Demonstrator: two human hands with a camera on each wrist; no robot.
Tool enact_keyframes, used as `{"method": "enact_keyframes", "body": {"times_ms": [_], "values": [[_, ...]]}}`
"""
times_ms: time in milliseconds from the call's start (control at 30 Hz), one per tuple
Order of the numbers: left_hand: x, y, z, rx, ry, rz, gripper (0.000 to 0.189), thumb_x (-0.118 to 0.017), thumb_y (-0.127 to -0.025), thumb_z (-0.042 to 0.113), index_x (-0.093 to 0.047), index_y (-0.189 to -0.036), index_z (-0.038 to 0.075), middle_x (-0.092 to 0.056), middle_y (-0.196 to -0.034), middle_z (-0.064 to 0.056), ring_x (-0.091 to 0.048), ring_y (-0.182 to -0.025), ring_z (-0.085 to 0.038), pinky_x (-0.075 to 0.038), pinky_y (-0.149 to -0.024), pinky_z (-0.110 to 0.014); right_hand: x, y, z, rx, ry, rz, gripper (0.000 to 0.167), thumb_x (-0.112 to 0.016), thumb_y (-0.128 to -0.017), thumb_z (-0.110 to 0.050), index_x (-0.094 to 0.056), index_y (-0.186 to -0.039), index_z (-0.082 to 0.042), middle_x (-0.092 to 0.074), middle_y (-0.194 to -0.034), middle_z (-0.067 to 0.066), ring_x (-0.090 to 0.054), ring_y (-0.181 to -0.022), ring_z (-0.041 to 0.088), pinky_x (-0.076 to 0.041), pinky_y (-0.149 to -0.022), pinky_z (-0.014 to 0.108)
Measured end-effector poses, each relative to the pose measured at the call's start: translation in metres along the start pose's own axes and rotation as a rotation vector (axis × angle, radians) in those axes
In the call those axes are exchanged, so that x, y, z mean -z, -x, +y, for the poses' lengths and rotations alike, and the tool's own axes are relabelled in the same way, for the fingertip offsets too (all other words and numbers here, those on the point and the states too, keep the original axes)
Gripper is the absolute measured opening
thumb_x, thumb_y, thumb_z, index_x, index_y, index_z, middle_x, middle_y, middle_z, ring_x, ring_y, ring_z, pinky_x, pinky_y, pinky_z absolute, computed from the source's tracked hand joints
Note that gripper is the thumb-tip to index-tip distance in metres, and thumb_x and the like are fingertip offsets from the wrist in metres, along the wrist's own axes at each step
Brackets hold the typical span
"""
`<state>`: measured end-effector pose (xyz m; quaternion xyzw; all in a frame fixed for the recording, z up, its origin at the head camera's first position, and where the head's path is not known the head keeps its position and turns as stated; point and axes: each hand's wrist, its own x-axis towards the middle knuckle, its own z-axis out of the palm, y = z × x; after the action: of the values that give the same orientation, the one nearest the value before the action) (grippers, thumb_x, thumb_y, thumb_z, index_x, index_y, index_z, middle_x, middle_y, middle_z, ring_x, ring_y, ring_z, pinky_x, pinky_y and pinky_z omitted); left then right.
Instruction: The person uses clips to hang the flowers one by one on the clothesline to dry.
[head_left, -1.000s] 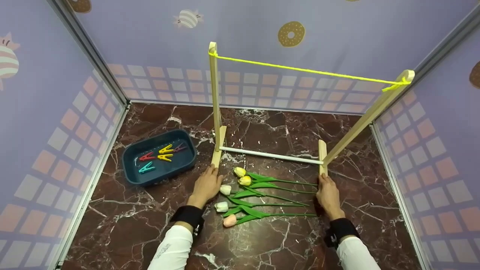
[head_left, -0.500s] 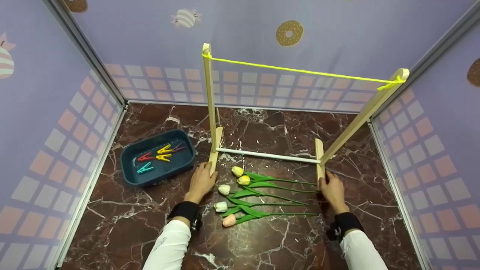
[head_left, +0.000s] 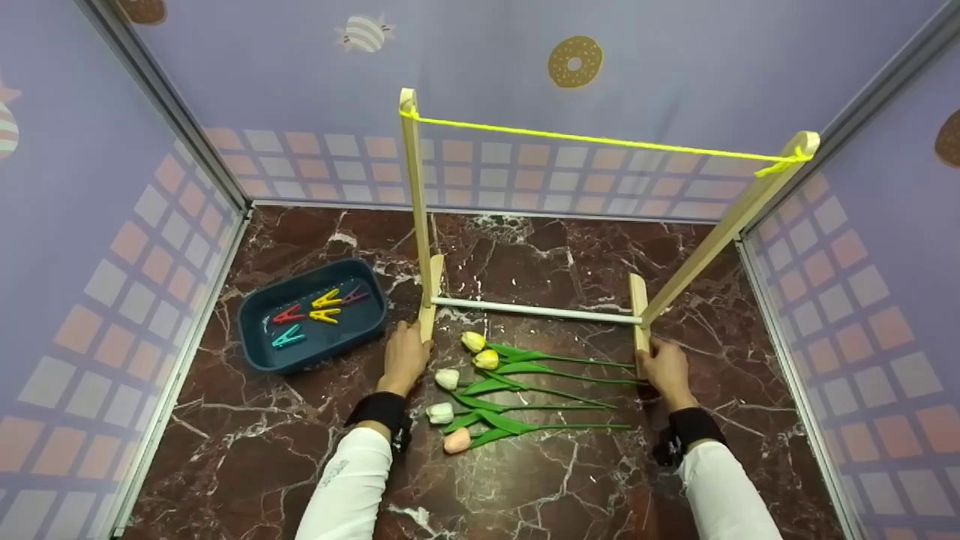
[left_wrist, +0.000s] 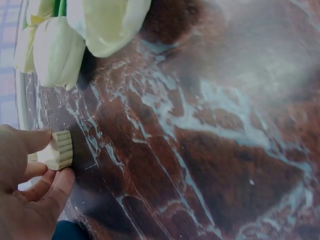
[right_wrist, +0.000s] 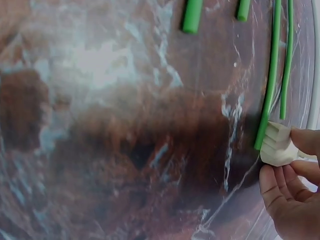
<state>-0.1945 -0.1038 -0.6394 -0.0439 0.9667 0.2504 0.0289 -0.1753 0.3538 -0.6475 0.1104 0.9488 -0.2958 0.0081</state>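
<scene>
A wooden rack stands upright on the dark marbled floor, with a yellow cord tied between its post tops and a white rod joining the posts low down. My left hand grips the near end of the left foot, thumb on one side and fingers on the other. On the right, my other hand pinches the near end of the right foot. Between my hands lie several artificial tulips: yellow tulips, white tulips and a pink tulip, stems pointing right.
A dark blue basin sits left of the rack, holding several clothespins, among them a red clothespin and a teal clothespin. Patterned lilac walls enclose the floor at the back and both sides.
The rack has shifted slightly left, its left post top most. My right hand has moved from the foot's front end to its right side. The tulips and basin stay in place.
</scene>
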Motion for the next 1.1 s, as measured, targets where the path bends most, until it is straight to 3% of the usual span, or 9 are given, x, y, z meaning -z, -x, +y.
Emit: {"method": "enact_keyframes", "body": {"times_ms": [467,733,1100], "values": [[-0.001,0.011,0.003,-0.031,0.068,0.003,0.051,-0.072,-0.091,0.018,-0.058,-0.134,-0.004,-0.06,-0.126,-0.028,-0.065,-0.105,-0.043,-0.054,-0.092,-0.05,0.008,0.003,0.01,-0.008,0.01,-0.025,0.049,-0.06,-0.095,-0.013,-0.052,-0.136,0.011,-0.052,-0.133,0.038,-0.055,-0.118,0.053,-0.044,-0.101,0.061],[-0.003,0.018,-0.002,0.014,0.1,-0.005,0.052,-0.074,-0.09,0.021,-0.059,-0.133,-0.003,-0.06,-0.129,-0.027,-0.064,-0.109,-0.043,-0.054,-0.094,-0.05,0.003,0.009,0.01,0.013,0.031,0.015,0.048,-0.062,-0.092,-0.011,-0.053,-0.133,0.014,-0.058,-0.114,0.039,-0.058,-0.105,0.054,-0.045,-0.094,0.062],[0.002,0.029,-0.01,0.039,0.114,0.034,0.05,-0.077,-0.086,0.02,-0.063,-0.126,-0.005,-0.064,-0.12,-0.026,-0.066,-0.102,-0.044,-0.055,-0.089,-0.051,-0.002,0.015,0.004,0.033,0.031,0.003,0.049,-0.061,-0.094,-0.012,-0.052,-0.135,0.012,-0.058,-0.113,0.037,-0.059,-0.101,0.052,-0.046,-0.09,0.063]]}}
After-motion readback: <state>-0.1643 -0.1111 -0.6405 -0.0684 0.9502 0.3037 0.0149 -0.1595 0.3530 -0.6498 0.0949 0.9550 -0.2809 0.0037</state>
